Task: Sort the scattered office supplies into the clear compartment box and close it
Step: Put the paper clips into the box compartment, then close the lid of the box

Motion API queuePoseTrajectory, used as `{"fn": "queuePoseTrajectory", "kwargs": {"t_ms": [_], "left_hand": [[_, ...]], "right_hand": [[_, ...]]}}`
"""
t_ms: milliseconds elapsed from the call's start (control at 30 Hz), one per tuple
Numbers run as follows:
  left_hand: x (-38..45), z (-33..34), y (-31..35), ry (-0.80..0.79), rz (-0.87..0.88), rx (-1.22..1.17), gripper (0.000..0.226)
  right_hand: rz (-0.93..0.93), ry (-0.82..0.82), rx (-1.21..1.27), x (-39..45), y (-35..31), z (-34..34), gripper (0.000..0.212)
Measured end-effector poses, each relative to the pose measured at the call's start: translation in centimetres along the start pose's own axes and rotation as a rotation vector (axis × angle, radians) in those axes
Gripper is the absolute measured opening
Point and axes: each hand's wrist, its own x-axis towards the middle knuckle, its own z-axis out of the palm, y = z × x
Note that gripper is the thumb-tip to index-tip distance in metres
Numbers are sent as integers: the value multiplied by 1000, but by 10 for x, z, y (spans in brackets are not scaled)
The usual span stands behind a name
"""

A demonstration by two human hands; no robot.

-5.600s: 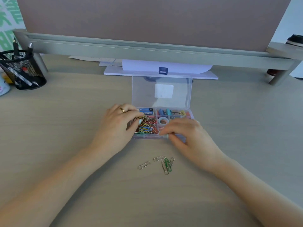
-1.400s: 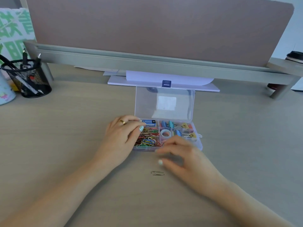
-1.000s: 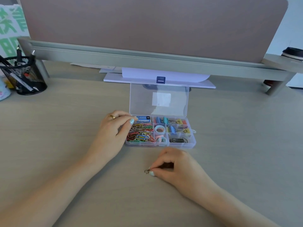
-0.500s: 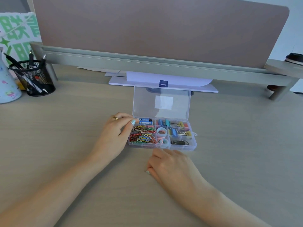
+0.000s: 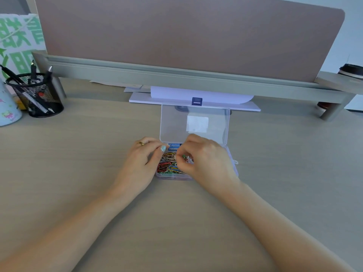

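Up from the bare desk in front of the box, my right hand (image 5: 206, 160) now hangs over the middle of the clear compartment box (image 5: 232, 163), where half a second ago it lay flat-knuckled on the wood picking up a clip. Its fingers are curled inward, thumb and forefinger tips drawn together over the paper clips (image 5: 170, 166); something small and green shows between them, though I cannot tell for certain that I am pinching it. That hand hides the box's middle and right compartments.

My left hand (image 5: 144, 163) has not shifted: it rests on the desk (image 5: 78, 163) against the box's left edge, fingers loosely bent, forefinger tip touching the rim at the far left corner, a ring on one finger.

Coloured paper clips fill the near left compartment, and a small blue packet (image 5: 174, 147) lies in the one behind it. The lid (image 5: 194, 122) stands open, tilted back toward the white paper stack (image 5: 196, 99) under the grey shelf. A black mesh pen holder (image 5: 37, 95) sits far left, well apart from the box.
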Motion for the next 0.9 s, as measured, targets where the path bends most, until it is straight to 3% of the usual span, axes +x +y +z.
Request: {"fn": "queuePoseTrajectory", "kwargs": {"t_ms": [100, 167, 333, 433, 500, 567, 633, 667, 767, 867, 900], "left_hand": [[1, 0, -3, 6, 2, -2, 34], [2, 0, -3, 5, 15, 6, 33], [3, 1, -4, 11, 19, -5, 29], [5, 2, -7, 21, -35, -21, 23], [5, 3, -8, -7, -90, -85, 30], [3, 0, -3, -106, -201, -189, 43], [13, 5, -6, -221, -311, -280, 48], [17, 6, -14, -200, -309, -283, 49], [22, -6, -35, -164, -321, -394, 49], [28, -8, -13, -228, -345, -529, 29], [32, -4, -5, -197, -412, -575, 34]], "right_hand": [[-34, 45, -107, 19, 4, 17, 21], [-57, -18, -154, 24, 4, 26, 15], [-43, -195, 15, 24, 12, 15, 24], [139, -10, 205, 30, 38, -5, 22], [270, 229, 303, 32, 59, -14, 14], [430, 362, 381, 31, 82, -15, 14], [619, 280, 544, 27, 97, -14, 38], [659, 198, 626, 24, 100, -14, 52], [578, 20, 787, 18, 98, -13, 81], [498, 72, 686, 21, 94, -19, 76], [461, 104, 605, 21, 92, -22, 68]]}}
